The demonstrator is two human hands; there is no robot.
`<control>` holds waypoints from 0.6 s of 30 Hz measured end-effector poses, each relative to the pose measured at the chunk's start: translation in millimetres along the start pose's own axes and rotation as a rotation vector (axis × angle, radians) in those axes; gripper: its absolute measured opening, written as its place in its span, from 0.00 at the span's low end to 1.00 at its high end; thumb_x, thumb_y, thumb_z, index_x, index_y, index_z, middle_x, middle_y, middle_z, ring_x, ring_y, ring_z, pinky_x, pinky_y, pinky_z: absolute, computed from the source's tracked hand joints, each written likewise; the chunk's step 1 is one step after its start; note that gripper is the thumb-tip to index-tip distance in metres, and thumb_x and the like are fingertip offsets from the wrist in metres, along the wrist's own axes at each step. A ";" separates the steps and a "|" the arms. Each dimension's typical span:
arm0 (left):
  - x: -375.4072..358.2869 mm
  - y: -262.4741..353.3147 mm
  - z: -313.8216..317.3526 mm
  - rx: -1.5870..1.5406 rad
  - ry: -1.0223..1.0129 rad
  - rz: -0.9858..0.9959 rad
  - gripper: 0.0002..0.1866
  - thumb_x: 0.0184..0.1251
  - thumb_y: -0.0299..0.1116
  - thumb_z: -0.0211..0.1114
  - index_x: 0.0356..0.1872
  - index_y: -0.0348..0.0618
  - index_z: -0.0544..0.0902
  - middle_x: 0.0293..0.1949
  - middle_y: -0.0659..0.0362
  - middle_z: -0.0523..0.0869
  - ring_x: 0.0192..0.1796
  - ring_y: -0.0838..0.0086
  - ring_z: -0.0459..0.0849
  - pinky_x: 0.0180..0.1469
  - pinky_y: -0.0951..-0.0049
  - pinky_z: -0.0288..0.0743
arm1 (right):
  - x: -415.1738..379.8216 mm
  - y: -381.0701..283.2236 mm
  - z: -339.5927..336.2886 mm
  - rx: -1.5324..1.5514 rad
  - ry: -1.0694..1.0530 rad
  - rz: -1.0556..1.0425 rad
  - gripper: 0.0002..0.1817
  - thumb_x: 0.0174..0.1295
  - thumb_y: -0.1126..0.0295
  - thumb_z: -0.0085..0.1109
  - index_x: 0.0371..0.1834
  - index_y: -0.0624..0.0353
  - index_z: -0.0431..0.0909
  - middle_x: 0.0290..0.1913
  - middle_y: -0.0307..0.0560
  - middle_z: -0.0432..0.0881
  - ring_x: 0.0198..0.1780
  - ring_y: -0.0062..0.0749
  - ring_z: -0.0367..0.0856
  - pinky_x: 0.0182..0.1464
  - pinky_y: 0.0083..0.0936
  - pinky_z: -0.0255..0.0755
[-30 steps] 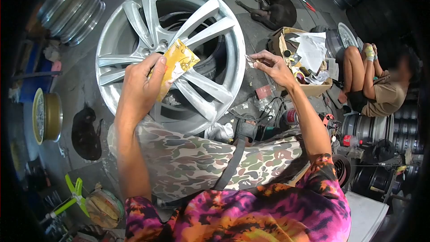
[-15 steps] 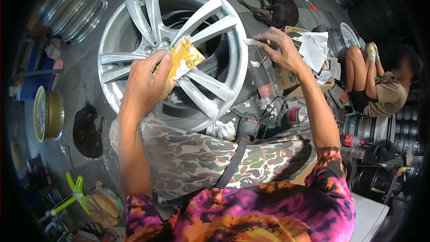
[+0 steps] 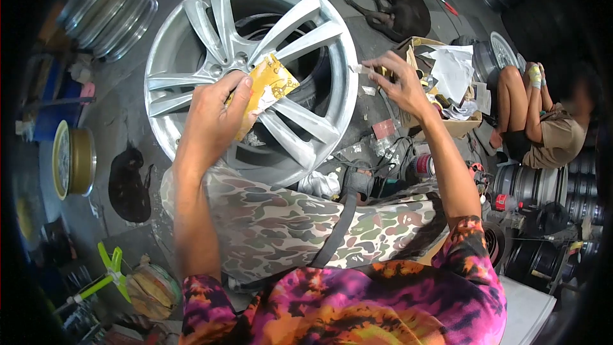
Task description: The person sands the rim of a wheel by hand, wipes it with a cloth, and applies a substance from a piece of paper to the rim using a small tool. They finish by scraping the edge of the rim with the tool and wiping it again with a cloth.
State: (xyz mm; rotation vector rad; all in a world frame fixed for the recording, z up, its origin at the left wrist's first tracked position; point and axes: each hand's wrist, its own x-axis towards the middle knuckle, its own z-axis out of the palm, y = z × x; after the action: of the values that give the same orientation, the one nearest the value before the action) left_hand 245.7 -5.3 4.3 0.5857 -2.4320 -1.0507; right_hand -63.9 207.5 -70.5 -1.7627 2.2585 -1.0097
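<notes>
My left hand (image 3: 217, 115) grips a yellow sheet with dark print (image 3: 271, 86), whitish smears on its face, in front of the spokes of a large silver wheel rim (image 3: 348, 57). To the right of that rim, my right hand (image 3: 399, 83) pinches a small pale piece (image 3: 359, 69) between thumb and fingers, close to the rim's outer edge. The wheel rim lies before my knees, its five double spokes facing up.
A cardboard box (image 3: 463, 126) of papers stands right of my right hand. One dark dog (image 3: 408, 13) lies beyond it, another dark animal (image 3: 128, 185) at left. A person (image 3: 552, 131) sits at right. Stacked rims (image 3: 105, 9) stand upper left; a red-labelled bottle (image 3: 501, 202) is at right.
The view has shifted slightly, so most things appear a little further right. Both hands keep their hold; my right hand's fingers have moved slightly around the pale piece.
</notes>
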 end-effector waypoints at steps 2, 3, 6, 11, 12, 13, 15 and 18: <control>-2.6 -1.1 -1.2 0.012 0.007 -0.007 0.13 0.78 0.34 0.60 0.44 0.30 0.83 0.31 0.39 0.84 0.32 0.45 0.84 0.40 0.61 0.76 | -12.9 -1.8 1.1 -0.009 -0.033 0.067 0.14 0.67 0.71 0.67 0.56 0.57 0.87 0.45 0.51 0.82 0.48 0.45 0.83 0.52 0.37 0.76; -2.7 0.2 -3.6 -0.004 -0.013 -0.034 0.13 0.78 0.33 0.60 0.43 0.30 0.83 0.31 0.39 0.84 0.32 0.45 0.83 0.40 0.61 0.75 | -19.5 -2.6 0.4 -0.011 -0.026 0.040 0.14 0.67 0.73 0.67 0.55 0.57 0.87 0.44 0.51 0.82 0.47 0.46 0.83 0.52 0.38 0.75; -1.9 4.7 -5.5 -0.037 -0.042 -0.082 0.12 0.77 0.32 0.61 0.43 0.30 0.82 0.31 0.39 0.84 0.33 0.44 0.82 0.40 0.61 0.75 | -32.6 -3.7 -5.4 -0.029 -0.035 0.022 0.16 0.64 0.75 0.67 0.55 0.57 0.87 0.42 0.50 0.80 0.48 0.46 0.80 0.54 0.39 0.74; -2.0 0.6 -3.8 -0.014 -0.015 0.008 0.10 0.76 0.30 0.62 0.41 0.29 0.81 0.30 0.39 0.81 0.32 0.42 0.78 0.39 0.60 0.74 | -22.0 -14.2 -17.9 -0.300 -0.096 -0.114 0.22 0.57 0.78 0.68 0.57 0.53 0.86 0.46 0.47 0.74 0.52 0.45 0.75 0.56 0.41 0.72; -2.2 1.5 -3.5 -0.022 -0.009 0.030 0.10 0.75 0.29 0.62 0.41 0.29 0.81 0.30 0.38 0.81 0.32 0.42 0.77 0.39 0.60 0.74 | -16.4 -17.1 -19.8 -0.303 -0.098 -0.118 0.22 0.57 0.78 0.68 0.57 0.53 0.86 0.46 0.47 0.74 0.52 0.45 0.75 0.56 0.41 0.72; -2.6 1.6 -4.0 -0.030 -0.001 0.051 0.10 0.75 0.29 0.62 0.41 0.28 0.80 0.30 0.38 0.81 0.31 0.42 0.76 0.38 0.59 0.73 | -10.0 -20.4 -21.2 -0.338 -0.061 -0.178 0.23 0.56 0.78 0.69 0.58 0.53 0.86 0.47 0.48 0.74 0.51 0.46 0.75 0.56 0.41 0.72; -2.4 1.4 -6.6 -0.038 -0.011 0.030 0.10 0.75 0.29 0.61 0.41 0.28 0.80 0.30 0.38 0.81 0.30 0.43 0.76 0.38 0.60 0.73 | 2.9 -13.6 -23.0 -0.391 -0.054 -0.210 0.23 0.57 0.77 0.69 0.59 0.52 0.85 0.47 0.49 0.73 0.51 0.46 0.74 0.57 0.43 0.71; -3.7 2.5 -8.6 -0.045 -0.026 -0.004 0.11 0.76 0.30 0.60 0.41 0.28 0.81 0.30 0.38 0.81 0.29 0.46 0.78 0.37 0.61 0.73 | 19.6 -1.6 -28.5 -0.414 -0.063 -0.207 0.23 0.60 0.75 0.69 0.61 0.51 0.85 0.48 0.49 0.72 0.51 0.47 0.74 0.56 0.44 0.71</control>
State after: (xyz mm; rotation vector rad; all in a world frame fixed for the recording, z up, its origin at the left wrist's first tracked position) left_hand 252.8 -6.6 10.7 0.5656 -2.4234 -1.1177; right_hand -82.1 202.1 -41.5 -2.1881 2.4145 -0.5234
